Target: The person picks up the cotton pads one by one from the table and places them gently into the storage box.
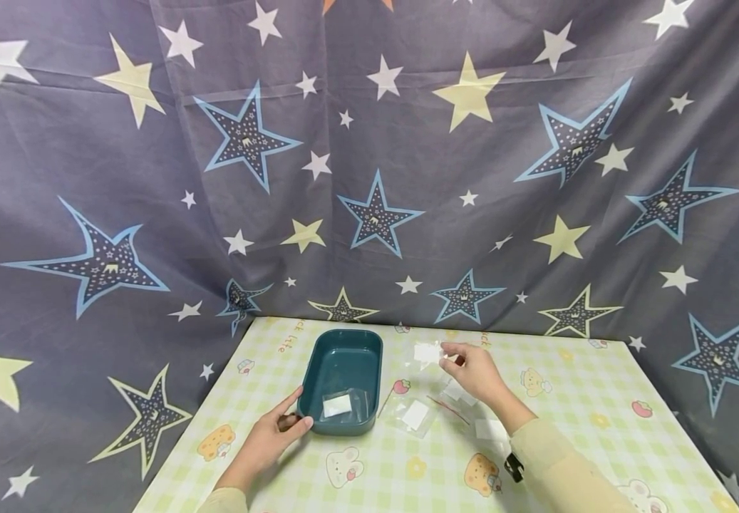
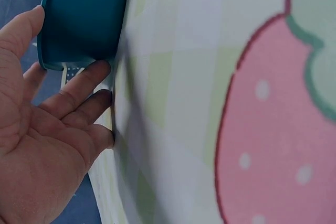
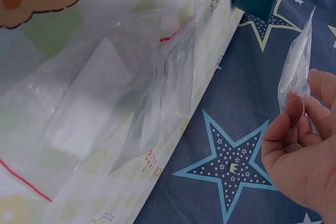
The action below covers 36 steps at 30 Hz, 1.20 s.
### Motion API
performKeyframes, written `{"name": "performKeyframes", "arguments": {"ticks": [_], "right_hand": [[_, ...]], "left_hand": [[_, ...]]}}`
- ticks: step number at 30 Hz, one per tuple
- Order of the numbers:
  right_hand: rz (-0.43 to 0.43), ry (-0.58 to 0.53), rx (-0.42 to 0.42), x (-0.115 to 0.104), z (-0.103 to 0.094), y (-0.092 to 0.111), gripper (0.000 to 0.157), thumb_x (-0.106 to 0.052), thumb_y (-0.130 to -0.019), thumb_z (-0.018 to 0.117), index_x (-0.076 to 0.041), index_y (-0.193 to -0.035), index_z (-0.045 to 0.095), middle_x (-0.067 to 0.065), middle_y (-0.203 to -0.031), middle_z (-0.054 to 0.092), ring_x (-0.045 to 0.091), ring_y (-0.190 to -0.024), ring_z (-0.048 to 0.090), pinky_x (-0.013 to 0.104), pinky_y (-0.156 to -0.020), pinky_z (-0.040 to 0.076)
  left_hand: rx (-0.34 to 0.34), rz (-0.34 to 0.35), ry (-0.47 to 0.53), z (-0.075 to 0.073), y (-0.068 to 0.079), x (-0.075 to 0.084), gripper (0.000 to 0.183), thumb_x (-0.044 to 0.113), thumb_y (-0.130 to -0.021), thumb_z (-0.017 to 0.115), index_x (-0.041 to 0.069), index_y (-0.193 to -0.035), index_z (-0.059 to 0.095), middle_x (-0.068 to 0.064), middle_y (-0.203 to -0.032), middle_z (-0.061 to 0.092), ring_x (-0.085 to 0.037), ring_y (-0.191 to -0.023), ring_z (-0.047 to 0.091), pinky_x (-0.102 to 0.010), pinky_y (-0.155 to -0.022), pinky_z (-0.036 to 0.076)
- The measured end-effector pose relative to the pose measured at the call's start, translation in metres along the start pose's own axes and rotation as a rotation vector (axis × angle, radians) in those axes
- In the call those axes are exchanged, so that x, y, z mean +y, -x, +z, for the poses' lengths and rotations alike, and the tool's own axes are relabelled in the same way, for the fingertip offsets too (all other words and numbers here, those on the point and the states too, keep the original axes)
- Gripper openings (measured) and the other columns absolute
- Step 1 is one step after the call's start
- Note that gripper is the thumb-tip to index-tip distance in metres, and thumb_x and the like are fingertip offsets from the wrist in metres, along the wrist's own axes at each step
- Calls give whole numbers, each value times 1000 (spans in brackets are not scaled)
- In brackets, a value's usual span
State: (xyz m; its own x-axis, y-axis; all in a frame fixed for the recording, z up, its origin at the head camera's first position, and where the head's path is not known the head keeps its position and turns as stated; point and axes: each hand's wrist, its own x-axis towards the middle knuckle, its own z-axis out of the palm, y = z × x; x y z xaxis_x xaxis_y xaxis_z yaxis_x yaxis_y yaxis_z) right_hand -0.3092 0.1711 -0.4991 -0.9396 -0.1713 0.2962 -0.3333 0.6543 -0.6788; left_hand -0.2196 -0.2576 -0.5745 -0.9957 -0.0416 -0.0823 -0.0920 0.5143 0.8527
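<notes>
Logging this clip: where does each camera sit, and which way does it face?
Head: worn on the head, facing forward and down at curtain and tablecloth; left hand, right hand and sleeves show.
Left wrist: on that wrist, facing the teal tray and tablecloth; left hand at frame left.
Right wrist: on that wrist, facing clear bags on the tablecloth; right hand pinching another bag.
Head and right wrist views share that bag.

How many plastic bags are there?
5: one bag in the teal tray, another in the right hand, a third beside the tray, a fourth below that hand, a fifth by the right sleeve. Others may be hidden.
</notes>
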Motion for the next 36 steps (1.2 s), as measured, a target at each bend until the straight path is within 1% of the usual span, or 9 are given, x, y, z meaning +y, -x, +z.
{"name": "performKeyframes", "arguments": {"ticks": [8,13,16,21,24,28,32,36], "right_hand": [[18,-4,-27,-5,6,3,35,-13,-99,76,-4,-133,75,14,-115,80,10,-74,57,22,-58,45],[3,-8,-35,-9,9,4,35,-12,-98,77,-4,-132,76,11,-110,80,9,-73,56,22,-58,46],[-11,-5,-38,-12,11,4,34,-12,-98,78,-4,-131,76,11,-111,81,8,-75,58,22,-59,47],[-34,-5,-52,-19,14,6,33,-11,-98,77,-3,-129,77,12,-114,81,8,-76,59,22,-60,47],[-44,-7,-64,-22,17,7,32,-10,-98,77,-2,-129,77,13,-116,80,8,-76,59,22,-61,47],[-53,-3,-78,-25,22,9,32,-10,-97,78,-3,-128,77,12,-118,80,6,-76,58,21,-62,48],[-74,10,-92,-29,29,10,32,-10,-97,78,-3,-128,78,11,-116,80,6,-77,59,21,-66,48],[-115,20,-108,-33,35,12,32,-10,-96,78,-1,-127,78,12,-112,79,6,-75,57,21,-63,47]], "left_hand": [[-10,-6,0,0,0,1,77,49,-96,79,36,-164,45,-16,-132,76,-30,-127,71,-54,-108,56],[-12,-3,-8,0,-1,1,77,50,-96,79,36,-164,45,-16,-131,76,-31,-128,71,-56,-110,54],[-11,1,-13,0,0,1,77,50,-96,79,36,-164,45,-15,-130,77,-30,-127,71,-56,-110,54],[-8,-1,-7,0,-1,2,77,49,-96,79,36,-164,45,-15,-130,77,-29,-125,72,-51,-106,57],[-6,7,-16,-1,-1,3,76,48,-97,78,34,-164,45,-17,-129,77,-30,-124,72,-48,-103,59],[-5,0,-25,-1,-1,3,76,48,-98,78,34,-165,45,-17,-129,77,-30,-124,73,-45,-100,59],[-7,-17,-14,0,-1,1,76,48,-97,79,36,-164,45,-16,-130,77,-28,-123,73,-39,-92,60],[-7,-19,-5,0,-2,1,75,46,-97,79,34,-164,46,-17,-129,77,-26,-121,73,-35,-87,59]]}}
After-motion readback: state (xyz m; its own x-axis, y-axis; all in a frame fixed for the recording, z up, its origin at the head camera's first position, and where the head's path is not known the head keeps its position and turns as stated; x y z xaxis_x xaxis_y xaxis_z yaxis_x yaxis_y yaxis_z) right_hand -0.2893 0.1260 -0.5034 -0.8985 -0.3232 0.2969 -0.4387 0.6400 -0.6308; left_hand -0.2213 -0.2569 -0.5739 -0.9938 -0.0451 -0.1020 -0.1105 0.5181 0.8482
